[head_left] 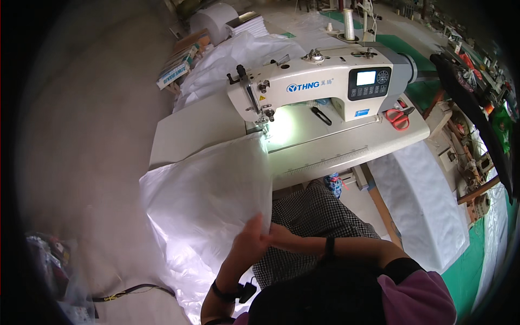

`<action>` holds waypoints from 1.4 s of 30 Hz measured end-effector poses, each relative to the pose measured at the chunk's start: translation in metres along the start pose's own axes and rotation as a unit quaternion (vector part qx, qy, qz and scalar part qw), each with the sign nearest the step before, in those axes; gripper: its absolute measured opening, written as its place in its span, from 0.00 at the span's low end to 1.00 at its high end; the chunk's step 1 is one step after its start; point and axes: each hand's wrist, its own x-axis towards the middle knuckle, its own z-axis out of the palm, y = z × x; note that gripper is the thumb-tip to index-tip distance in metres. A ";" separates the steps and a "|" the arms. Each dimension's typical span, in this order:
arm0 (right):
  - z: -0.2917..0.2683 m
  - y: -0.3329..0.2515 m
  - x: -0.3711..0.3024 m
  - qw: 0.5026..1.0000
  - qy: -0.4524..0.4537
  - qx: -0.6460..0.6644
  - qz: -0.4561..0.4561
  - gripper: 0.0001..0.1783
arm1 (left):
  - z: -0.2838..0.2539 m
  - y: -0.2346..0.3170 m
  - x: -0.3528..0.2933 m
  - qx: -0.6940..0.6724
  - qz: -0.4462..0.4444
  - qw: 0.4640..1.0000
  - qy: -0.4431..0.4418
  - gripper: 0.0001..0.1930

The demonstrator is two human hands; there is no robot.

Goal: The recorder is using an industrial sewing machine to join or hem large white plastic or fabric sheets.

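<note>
By sewing machine (pixel 319 81), hands (pixel 248 242) at white sheet (pixel 211 184)

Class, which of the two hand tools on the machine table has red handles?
The scissors, near the right end of the table; the other tool, nearer the white sheet, is black.
</note>
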 end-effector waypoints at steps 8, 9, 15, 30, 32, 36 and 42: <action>0.030 -0.044 0.012 0.975 0.027 -0.047 0.214 0.23 | -0.048 -0.117 0.066 0.241 -0.180 0.945 0.124 0.32; 0.028 -0.042 0.016 0.966 0.043 -0.073 0.245 0.22 | -0.048 -0.136 0.077 0.262 -0.199 0.936 0.121 0.32; -0.025 0.016 -0.008 0.906 -0.302 -0.208 0.212 0.25 | -0.047 -0.181 0.119 0.292 -0.283 0.909 0.093 0.34; -0.371 0.044 -0.509 0.416 0.847 -0.240 0.228 0.23 | 0.028 -0.119 0.169 0.317 -0.006 0.915 0.249 0.27; -0.353 0.082 -0.569 0.319 0.874 -0.155 0.331 0.22 | 0.082 -0.064 0.130 0.276 -0.001 0.934 0.225 0.27; -0.314 0.116 -0.614 0.276 0.915 -0.127 0.267 0.18 | 0.159 0.027 0.029 0.035 0.110 0.992 -0.053 0.31; -0.333 0.097 -0.613 0.236 0.874 -0.214 0.366 0.16 | 0.150 0.045 0.046 0.136 0.281 0.927 -0.207 0.16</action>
